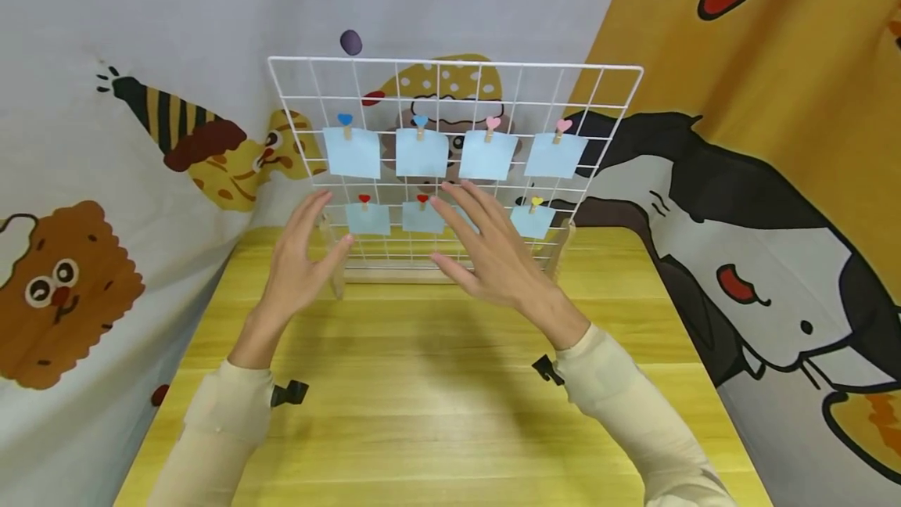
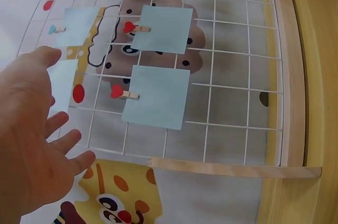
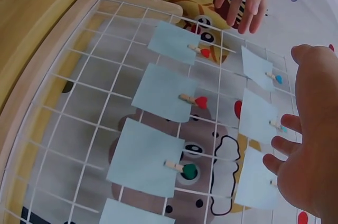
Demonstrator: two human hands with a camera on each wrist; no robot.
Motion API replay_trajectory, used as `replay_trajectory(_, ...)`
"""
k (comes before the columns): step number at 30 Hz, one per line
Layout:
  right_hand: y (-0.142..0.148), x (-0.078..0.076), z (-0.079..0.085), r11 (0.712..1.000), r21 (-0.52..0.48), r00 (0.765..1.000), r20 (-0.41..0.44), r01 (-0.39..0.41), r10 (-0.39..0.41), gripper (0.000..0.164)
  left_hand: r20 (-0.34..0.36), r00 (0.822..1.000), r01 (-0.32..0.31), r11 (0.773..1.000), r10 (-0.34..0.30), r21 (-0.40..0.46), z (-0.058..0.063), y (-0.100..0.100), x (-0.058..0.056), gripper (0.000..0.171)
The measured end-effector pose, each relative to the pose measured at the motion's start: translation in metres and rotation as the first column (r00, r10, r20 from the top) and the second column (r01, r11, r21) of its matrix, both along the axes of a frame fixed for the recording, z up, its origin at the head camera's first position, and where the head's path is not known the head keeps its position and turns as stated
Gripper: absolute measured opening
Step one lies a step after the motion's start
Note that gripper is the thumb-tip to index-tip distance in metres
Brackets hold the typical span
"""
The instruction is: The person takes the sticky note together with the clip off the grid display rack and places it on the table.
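Note:
A white wire grid rack (image 1: 457,63) stands on the table with light blue paper squares (image 1: 353,155) in two rows. Small wooden pegs hold them, topped with blue hearts (image 1: 345,120), pink hearts (image 1: 493,124), red hearts (image 1: 364,199), a yellow heart (image 1: 537,202) and a green heart (image 3: 189,171). My left hand (image 1: 296,264) is raised in front of the rack's left side, fingers spread and holding nothing. Before the middle right, my right hand (image 1: 496,253) is also empty, its fingers extended; in the head view it covers part of the lower row.
Wooden feet and a wooden base bar (image 1: 397,275) support the rack near the back of the wood-grain table (image 1: 422,421). Behind hangs a cartoon-printed cloth (image 1: 211,14). Black pieces (image 1: 290,393) stick out at both wrists.

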State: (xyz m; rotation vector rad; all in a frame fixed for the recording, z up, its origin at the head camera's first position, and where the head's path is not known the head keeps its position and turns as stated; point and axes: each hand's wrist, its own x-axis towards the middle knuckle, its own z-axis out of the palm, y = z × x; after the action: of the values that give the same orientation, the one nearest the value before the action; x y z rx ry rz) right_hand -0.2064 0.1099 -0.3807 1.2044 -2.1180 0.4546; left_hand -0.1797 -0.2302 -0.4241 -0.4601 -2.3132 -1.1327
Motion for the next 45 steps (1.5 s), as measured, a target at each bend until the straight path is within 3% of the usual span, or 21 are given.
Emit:
replay_trajectory(6, -0.010, -0.004, 0.010, 1.000, -0.023, 1.000, 0.013, -0.008, 0.008, 0.077, 0.012, 0.999, -0.035, 0.998, 0.034, 0.060, 0.004, -0.001, -0.006, 0.071)
replay_trajectory(15, -0.029, -0.013, 0.021, 0.990, -0.110, 0.996, -0.020, -0.089, 0.087, 0.068, 0.002, 0.999, -0.054, 0.987, 0.054, 0.154, 0.009, -0.001, -0.013, 0.063)
replay_trajectory(22, -0.042, -0.021, 0.029, 0.984, -0.140, 0.993, 0.001, -0.115, 0.116, 0.068, 0.002, 0.998, -0.061, 0.974, 0.062, 0.219, 0.012, 0.002, -0.021, 0.059)
replay_trajectory(27, -0.049, -0.025, 0.034, 0.975, -0.174, 0.990, 0.019, -0.135, 0.141, 0.067, 0.021, 0.996, -0.094, 0.961, 0.092, 0.261, 0.015, 0.004, -0.025, 0.056)
replay_trajectory(45, -0.080, -0.037, 0.056, 0.968, -0.201, 0.977, 0.122, -0.150, 0.176, 0.066, 0.096, 0.990, -0.131, 0.909, 0.101, 0.395, 0.024, 0.007, -0.038, 0.044)
